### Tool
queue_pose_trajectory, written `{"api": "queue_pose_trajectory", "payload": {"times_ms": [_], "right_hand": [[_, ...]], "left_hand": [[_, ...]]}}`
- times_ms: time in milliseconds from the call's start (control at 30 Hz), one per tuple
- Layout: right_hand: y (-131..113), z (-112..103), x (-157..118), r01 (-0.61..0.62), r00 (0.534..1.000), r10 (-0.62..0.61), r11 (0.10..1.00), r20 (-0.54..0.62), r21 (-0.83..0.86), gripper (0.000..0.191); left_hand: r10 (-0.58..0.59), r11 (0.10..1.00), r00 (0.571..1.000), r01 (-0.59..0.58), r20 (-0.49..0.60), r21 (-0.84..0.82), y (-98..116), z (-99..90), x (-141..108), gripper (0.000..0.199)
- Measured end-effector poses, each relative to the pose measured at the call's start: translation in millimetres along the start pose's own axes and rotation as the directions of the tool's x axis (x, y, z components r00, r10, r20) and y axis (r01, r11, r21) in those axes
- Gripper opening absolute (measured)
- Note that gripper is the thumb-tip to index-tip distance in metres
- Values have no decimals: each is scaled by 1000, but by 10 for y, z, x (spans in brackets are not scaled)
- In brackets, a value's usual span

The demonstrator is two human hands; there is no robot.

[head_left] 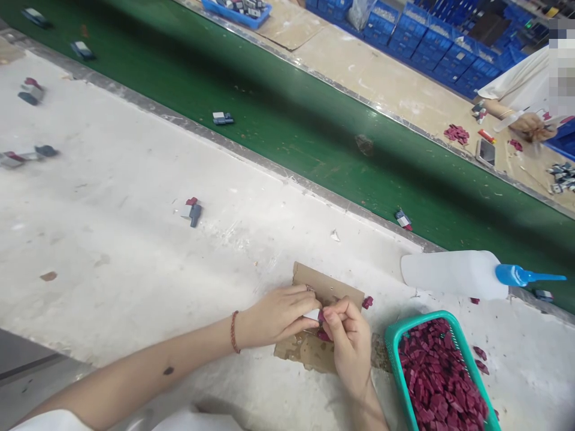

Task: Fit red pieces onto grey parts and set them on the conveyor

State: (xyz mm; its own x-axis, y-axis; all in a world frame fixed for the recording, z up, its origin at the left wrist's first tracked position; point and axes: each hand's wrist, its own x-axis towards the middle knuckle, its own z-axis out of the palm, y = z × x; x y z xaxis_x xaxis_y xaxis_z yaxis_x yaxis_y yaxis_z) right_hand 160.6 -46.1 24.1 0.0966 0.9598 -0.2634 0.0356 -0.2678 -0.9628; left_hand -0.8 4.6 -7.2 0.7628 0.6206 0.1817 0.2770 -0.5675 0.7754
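Note:
My left hand [287, 314] is closed around a small block with a white face [311, 314], over a piece of brown cardboard [330, 280]. My right hand [349, 335] pinches a small maroon piece [320, 317] against the end of that block. Most of both parts is hidden by my fingers. Another maroon piece lies on the cardboard just under my hands. Wet-looking brown patches mark the cardboard. To the right stands a green basket [393, 353] heaped with maroon pieces [433, 371].
A white bottle [453, 274] with a blue nozzle lies behind the basket. Beyond runs a green conveyor belt [287, 140] carrying several small blocks. One assembled block [191, 211] sits on the white table [135, 239]. Across the belt, a co-worker's hand [532, 127] is near a phone [486, 152].

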Motion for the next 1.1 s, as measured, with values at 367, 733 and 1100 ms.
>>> {"api": "queue_pose_trajectory", "payload": {"times_ms": [367,733,1100], "right_hand": [[74,-38,-79,207,978,-203,883,54,-421,32],[14,-30,-111,438,883,-401,513,244,-739,47],[-290,-823,-435,-17,895,-343,611,-284,-792,33]], "left_hand": [[76,996,997,-74,-27,59,34,-6,-29,43],[110,989,994,-112,16,92,53,14,-44,45],[31,999,998,-29,-59,31,58,14,-67,26]]}}
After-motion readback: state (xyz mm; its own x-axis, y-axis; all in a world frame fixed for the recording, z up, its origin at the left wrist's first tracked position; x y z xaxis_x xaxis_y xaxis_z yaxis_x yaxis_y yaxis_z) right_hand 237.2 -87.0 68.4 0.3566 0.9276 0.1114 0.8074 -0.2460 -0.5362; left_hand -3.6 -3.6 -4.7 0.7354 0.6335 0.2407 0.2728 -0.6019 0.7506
